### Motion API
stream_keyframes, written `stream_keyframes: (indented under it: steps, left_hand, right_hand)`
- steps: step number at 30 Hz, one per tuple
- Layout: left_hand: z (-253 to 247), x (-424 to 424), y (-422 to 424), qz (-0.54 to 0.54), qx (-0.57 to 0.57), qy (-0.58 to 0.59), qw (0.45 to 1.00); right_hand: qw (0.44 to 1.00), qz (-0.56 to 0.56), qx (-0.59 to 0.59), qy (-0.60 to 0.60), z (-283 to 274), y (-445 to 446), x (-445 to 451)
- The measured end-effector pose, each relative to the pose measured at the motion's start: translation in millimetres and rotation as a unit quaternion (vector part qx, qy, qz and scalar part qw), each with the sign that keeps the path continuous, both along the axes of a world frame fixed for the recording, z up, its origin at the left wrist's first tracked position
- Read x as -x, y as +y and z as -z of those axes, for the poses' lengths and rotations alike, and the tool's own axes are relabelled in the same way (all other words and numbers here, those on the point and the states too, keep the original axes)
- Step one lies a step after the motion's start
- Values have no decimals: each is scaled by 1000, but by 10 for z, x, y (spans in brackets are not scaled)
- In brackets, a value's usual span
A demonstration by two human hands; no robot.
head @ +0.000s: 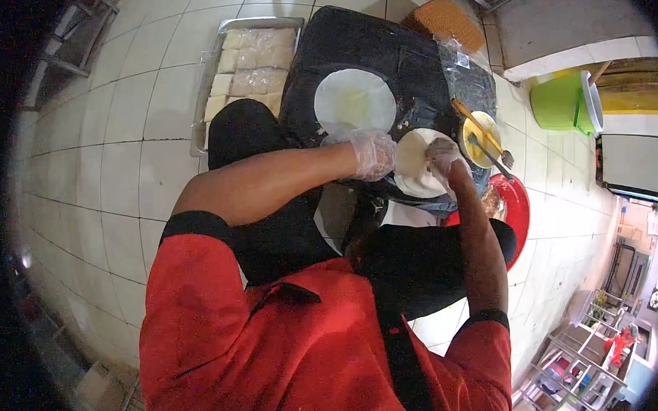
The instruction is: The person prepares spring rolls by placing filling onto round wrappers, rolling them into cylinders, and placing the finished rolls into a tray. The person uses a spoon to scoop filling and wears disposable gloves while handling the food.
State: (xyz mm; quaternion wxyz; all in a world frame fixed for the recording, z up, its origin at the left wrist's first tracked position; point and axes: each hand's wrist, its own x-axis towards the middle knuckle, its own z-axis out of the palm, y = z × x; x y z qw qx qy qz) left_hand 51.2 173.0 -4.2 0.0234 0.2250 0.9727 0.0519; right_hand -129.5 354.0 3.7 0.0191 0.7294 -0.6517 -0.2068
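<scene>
Both my hands wear clear plastic gloves. My right hand (444, 156) has its fingers on the right part of a stack of round white dough sheets (416, 171). It hides what its fingertips grasp, if anything. My left hand (376, 155) is at the left edge of the stack, its fingers curled and mostly hidden. Beyond it lies a white disc (355, 99), a dough sheet or a plate, with a pale yellow patch in its middle. A yellow bowl (481, 151) sits right of the stack, with a wooden-handled brush (478, 124) and a grey-handled utensil (488, 153) across it.
A metal tray (201, 101) of folded pale dough squares (258, 51) lies on the tiled floor at left. Black plastic (363, 42) covers the low work surface. A red basin (519, 208), partly behind my knee, holds food. Further off are an orange-brown block (444, 23) and a green bucket (556, 102).
</scene>
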Motion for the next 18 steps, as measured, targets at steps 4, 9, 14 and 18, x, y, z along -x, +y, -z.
stream_keyframes:
  steps: [4,9,14,18]
  left_hand:
    - [215,-23,-26,5,116,270,956]
    - [-152,56,28,-3,-39,117,992]
    - [193,47,29,-15,57,57,997]
    - [442,148,291,-30,113,183,976]
  right_hand:
    - [991,33,63,-112,414,178,292]
    - [980,93,40,-173,337,106,219]
    - [988,91,-101,-79,405,-59,208]
    - [972,195,89,-92,402,251,471]
